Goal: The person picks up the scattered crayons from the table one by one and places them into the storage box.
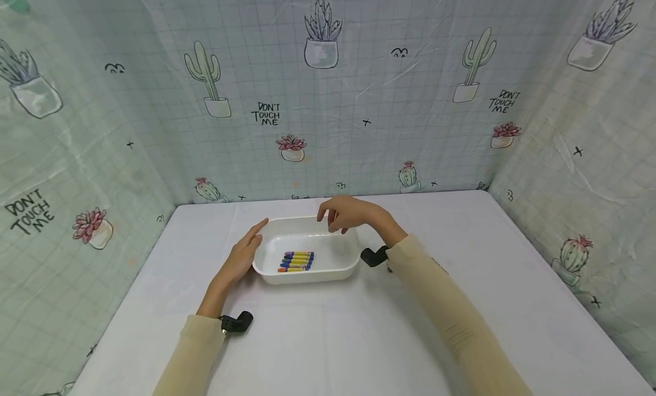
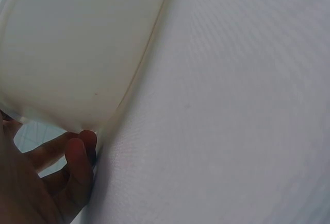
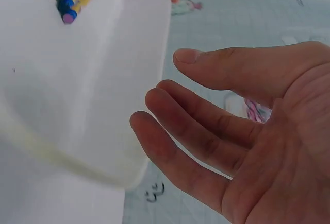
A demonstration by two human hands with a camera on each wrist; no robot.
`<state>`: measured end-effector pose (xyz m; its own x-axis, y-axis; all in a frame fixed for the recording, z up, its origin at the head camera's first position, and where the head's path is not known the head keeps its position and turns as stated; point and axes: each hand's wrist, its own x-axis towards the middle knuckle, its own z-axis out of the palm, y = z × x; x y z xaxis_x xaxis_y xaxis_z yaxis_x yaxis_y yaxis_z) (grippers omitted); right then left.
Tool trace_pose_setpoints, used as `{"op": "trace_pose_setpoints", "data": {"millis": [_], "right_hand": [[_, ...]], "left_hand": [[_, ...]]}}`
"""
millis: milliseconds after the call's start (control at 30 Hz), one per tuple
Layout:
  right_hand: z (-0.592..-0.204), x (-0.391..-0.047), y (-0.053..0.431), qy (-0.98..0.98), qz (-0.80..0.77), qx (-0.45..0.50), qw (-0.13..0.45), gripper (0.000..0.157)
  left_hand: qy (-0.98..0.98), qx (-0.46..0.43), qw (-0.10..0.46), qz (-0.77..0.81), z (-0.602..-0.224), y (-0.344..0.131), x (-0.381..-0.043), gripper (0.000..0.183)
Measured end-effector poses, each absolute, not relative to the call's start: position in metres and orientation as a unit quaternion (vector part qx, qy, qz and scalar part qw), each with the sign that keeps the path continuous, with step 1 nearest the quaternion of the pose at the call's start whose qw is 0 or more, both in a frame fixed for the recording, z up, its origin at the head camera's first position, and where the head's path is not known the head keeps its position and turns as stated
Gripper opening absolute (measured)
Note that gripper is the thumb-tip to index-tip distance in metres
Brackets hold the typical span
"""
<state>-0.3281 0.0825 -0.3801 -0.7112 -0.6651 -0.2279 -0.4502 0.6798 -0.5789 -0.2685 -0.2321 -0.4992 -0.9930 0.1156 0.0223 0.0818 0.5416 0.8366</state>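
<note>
A white tray (image 1: 307, 277) with rounded corners stands on the table, with several crayons (image 1: 296, 261) lying side by side at its left front. Their wrappers are yellow and blue, one tip is orange and another purple. At the tray's left end, my left hand (image 1: 242, 260) grips the wall, thumb near the rim; the left wrist view shows bent fingers (image 2: 77, 154) against the outer side. My right hand (image 1: 351, 212) hovers over the tray's back right rim. Its fingers (image 3: 175, 116) are loosely bent and apart from the thumb, with nothing between them.
White cloth covers the table (image 1: 318, 339). Behind and on both sides hangs a curtain (image 1: 359, 94) printed with cacti and potted plants. Black wrist cameras (image 1: 374, 256) sit at both sleeves. A small dark thing, mostly hidden, shows beside the right sleeve.
</note>
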Motion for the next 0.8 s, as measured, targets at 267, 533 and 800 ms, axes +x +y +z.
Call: {"op": "trace_pose_setpoints", "data": {"millis": [267,533,800], "right_hand": [[-0.386,-0.311,0.147,0.896,-0.295,-0.286,0.17,0.034],[-0.415,-0.302,0.204,0.906,-0.324,-0.229,0.146,0.034],[-0.444,-0.289,0.24,0.911,-0.355,-0.152,0.147,0.037]], "left_hand": [[0.876,0.062,0.016,0.478,-0.5,-0.232,-0.268,0.052],[0.876,0.055,0.018,0.48,-0.498,-0.231,-0.265,0.052],[0.876,0.056,0.015,0.478,-0.5,-0.232,-0.266,0.051]]}}
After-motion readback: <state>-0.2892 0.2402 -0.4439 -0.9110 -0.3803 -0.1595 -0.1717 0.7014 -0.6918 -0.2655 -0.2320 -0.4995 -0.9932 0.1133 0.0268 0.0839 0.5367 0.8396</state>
